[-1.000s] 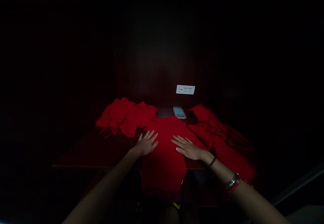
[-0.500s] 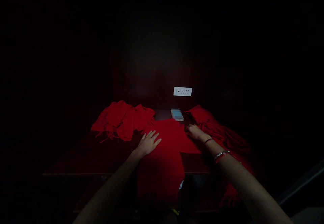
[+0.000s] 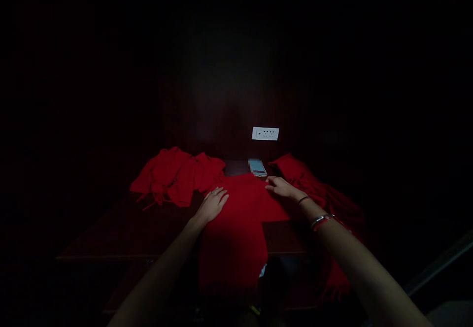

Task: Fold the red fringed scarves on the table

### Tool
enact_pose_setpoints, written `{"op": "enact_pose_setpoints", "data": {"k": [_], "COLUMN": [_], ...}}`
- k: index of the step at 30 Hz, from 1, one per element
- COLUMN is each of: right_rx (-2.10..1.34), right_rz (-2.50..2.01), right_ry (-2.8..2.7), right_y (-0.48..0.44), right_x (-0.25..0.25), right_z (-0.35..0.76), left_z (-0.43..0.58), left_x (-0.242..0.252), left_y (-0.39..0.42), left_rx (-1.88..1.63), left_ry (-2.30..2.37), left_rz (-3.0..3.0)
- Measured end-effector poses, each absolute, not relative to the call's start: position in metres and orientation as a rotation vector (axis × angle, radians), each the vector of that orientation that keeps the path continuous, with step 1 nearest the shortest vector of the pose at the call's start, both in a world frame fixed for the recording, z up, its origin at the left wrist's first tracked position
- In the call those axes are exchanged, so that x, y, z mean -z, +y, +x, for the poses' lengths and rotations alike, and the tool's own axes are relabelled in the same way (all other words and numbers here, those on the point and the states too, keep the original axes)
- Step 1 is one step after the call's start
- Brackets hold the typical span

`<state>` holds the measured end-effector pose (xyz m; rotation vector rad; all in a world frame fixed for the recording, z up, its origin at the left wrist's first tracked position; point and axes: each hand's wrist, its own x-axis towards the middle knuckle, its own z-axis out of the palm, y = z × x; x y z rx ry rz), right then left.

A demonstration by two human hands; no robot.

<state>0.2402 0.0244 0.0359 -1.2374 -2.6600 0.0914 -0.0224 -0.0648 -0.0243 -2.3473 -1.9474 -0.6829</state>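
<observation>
A red fringed scarf (image 3: 236, 233) lies spread over the table, its fringed end hanging past the front edge. My left hand (image 3: 213, 205) rests flat on the scarf's left side, fingers stretched out and a ring on one of them. At the upper right edge of the same scarf, the bent fingers of my right hand (image 3: 280, 187) close on the cloth. The fingertips are partly hidden and dim. Part of the red cloth runs under my right wrist towards the right side.
More red fringed cloth lies crumpled (image 3: 173, 174) at the left and in a long heap (image 3: 314, 186) at the right. A phone (image 3: 257, 167) lies behind the scarf. The dark table (image 3: 121, 228) meets a wall with a white socket panel (image 3: 265, 133). Surroundings are very dark.
My right hand has moved slightly left and away from me along the scarf's upper edge. My left hand has shifted a little left, still flat on the cloth.
</observation>
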Motion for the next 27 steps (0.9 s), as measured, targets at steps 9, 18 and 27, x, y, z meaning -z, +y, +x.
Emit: {"op": "enact_pose_setpoints", "data": {"k": [9, 18, 27], "right_rx": [-0.076, 0.375, -0.061], "right_rz": [-1.319, -1.61, -1.35], "right_ry": [-2.441, -2.641, -2.657], "right_y": [0.027, 0.011, -0.015], "right_x": [-0.058, -0.026, 0.012], "right_z": [0.258, 0.234, 0.195], "left_z": [-0.027, -0.023, -0.023], "left_x": [0.021, 0.02, 0.021], "left_y": [-0.066, -0.072, -0.075], "left_rx": [0.794, 0.223, 0.193], "left_ry": [-1.931, -2.224, -2.126], "left_rz": [-2.379, -2.392, -2.375]}}
